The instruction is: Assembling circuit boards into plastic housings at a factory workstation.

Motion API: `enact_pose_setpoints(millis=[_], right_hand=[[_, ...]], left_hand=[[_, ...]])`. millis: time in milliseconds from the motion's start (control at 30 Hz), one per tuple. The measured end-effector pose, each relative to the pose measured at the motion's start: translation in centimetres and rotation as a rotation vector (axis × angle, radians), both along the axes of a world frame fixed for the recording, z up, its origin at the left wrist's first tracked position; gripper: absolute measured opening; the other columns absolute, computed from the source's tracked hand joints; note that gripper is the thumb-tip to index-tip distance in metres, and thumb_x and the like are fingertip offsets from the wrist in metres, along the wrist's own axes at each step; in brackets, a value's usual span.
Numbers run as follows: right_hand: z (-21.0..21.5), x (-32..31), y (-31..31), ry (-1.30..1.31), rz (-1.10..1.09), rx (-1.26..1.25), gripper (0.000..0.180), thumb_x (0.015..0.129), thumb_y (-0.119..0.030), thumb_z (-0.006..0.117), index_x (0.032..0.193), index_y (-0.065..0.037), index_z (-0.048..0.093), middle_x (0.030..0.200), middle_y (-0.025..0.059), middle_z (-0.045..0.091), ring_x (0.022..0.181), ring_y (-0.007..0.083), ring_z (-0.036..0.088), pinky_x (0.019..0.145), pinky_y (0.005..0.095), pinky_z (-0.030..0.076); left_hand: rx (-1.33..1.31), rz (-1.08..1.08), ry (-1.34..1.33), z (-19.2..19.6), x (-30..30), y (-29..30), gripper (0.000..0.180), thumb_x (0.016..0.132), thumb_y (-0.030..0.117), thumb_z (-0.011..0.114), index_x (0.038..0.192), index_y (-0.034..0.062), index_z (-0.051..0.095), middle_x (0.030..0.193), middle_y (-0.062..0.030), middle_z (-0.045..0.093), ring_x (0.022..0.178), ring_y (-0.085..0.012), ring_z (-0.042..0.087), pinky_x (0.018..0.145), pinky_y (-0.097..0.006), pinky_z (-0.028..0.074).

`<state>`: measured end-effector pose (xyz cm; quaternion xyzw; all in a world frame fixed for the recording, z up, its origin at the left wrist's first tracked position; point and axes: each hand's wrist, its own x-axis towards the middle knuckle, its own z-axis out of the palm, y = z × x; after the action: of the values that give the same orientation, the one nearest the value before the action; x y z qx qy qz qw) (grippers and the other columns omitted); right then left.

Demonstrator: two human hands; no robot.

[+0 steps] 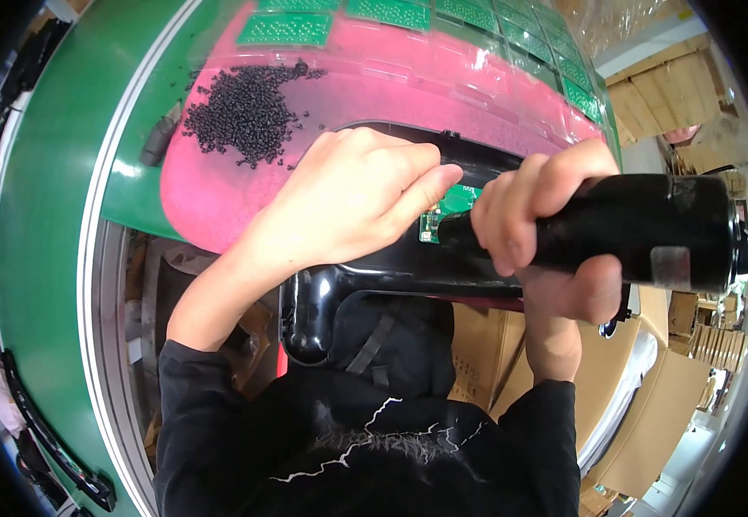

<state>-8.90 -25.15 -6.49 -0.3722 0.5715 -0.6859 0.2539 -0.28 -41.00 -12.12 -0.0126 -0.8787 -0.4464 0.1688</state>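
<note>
Fingers [520, 215] around smooth black driver [641, 228]

Green conveyor surface [55, 172] with a pale edge strip, curving through the view. A pink mat [443, 82] lies on it. On the mat: a loose heap of small black screws [249, 108], a row of green circuit boards [408, 13] along the far edge, and a long black plastic housing [374, 276] at the near edge.
</note>
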Motion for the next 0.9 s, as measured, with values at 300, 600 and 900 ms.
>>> enact_pose_setpoints(millis=[300,600,900], right_hand=[[0.1,-1.0,-0.1,-0.054,0.16,-0.022,0.059,0.078,-0.055,0.071,0.096,-0.006,0.045,0.061,0.002,0.048,0.046,0.0112,0.042,0.046,0.0267,0.035],[2.0,-2.5,2.1,0.045,0.145,-0.511,0.052,0.083,-0.055,0.063,0.103,-0.009,0.05,0.064,-0.0015,0.051,0.045,0.0084,0.047,0.047,0.0256,0.039],[2.2,-3.0,4.1,0.061,0.173,-0.613,0.054,0.08,-0.055,0.067,0.104,-0.01,0.05,0.064,-0.0027,0.053,0.046,0.0086,0.05,0.05,0.0253,0.042]], left_hand=[[-0.048,-0.105,-0.064,-0.2,0.1,0.0,0.016,0.078,0.01,0.068,0.088,0.0021,0.059,0.083,-0.0117,0.061,0.079,-0.0332,0.061,0.069,-0.041,0.049],[0.094,-0.265,-0.013,0.2,-0.7,0.4,0.012,0.077,0.005,0.072,0.086,-0.0011,0.068,0.08,-0.0123,0.067,0.076,-0.0286,0.066,0.069,-0.035,0.053],[0.261,-0.324,-0.023,0.8,-1.2,1.4,0.012,0.082,0.008,0.069,0.09,-0.0008,0.069,0.082,-0.0105,0.07,0.078,-0.0231,0.07,0.071,-0.031,0.054]])
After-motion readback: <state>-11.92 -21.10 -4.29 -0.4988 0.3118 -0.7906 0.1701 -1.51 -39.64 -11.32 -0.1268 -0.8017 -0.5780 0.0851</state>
